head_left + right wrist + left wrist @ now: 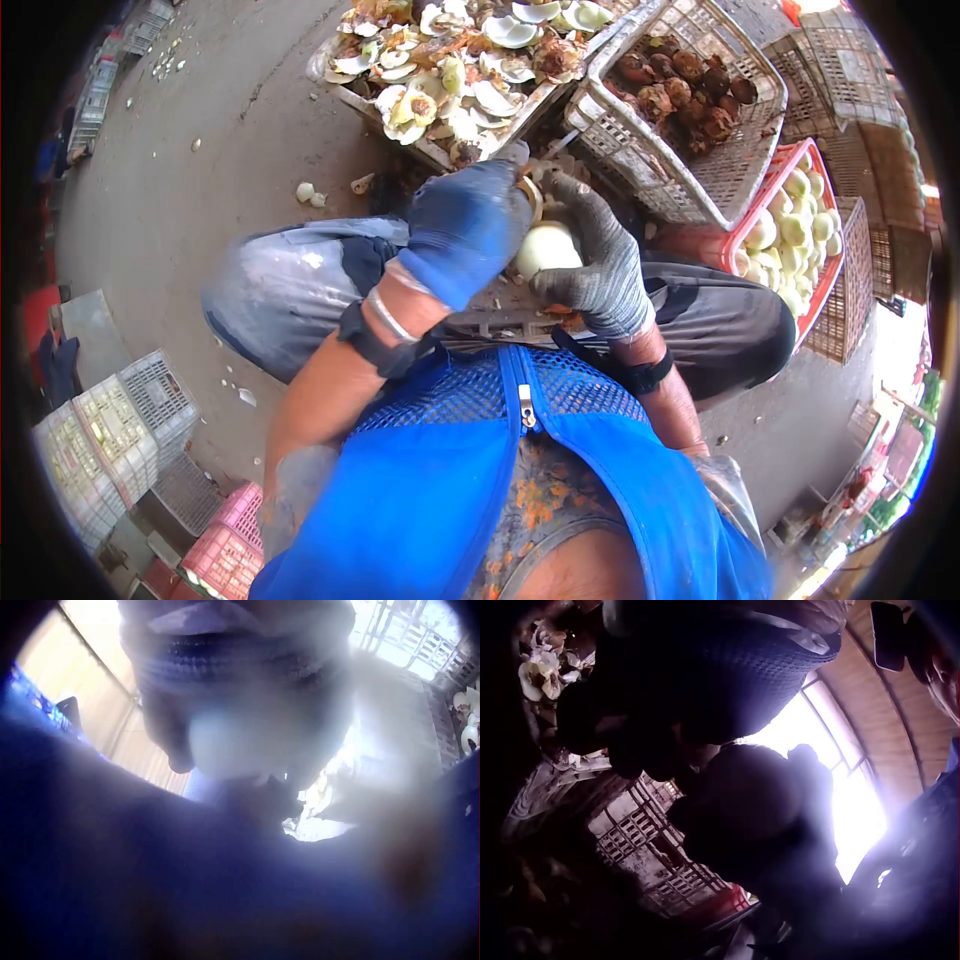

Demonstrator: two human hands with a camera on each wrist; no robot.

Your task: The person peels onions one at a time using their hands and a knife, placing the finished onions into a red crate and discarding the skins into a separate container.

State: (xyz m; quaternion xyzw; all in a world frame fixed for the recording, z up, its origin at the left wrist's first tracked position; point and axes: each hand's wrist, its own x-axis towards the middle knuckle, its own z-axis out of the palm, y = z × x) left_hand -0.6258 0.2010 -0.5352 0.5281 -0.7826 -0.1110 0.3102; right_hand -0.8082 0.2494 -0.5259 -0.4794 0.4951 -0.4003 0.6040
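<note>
My right hand (pixel 604 262), in a grey knit glove, grips a peeled white onion (pixel 547 250) with fingers and thumb around it, in front of my lap. Close beside it, my left hand (pixel 468 228) in a blue-coated glove has its fingers curled. A tan curved piece of onion skin (pixel 532 198) shows at the left fingertips, just above the onion. In the right wrist view the pale onion (pixel 244 742) sits within the right hand. The left wrist view is dark, with the onion (pixel 754 787) a dim round shape below the left glove (pixel 727 682).
Beyond my hands stands a crate (pixel 428 150) heaped with onion peelings. To its right, a white crate (pixel 690 190) holds brown unpeeled onions, and a red crate (pixel 712 243) holds peeled ones. Stacked crates (pixel 120 420) stand on the left. Scraps (pixel 310 195) lie on the floor.
</note>
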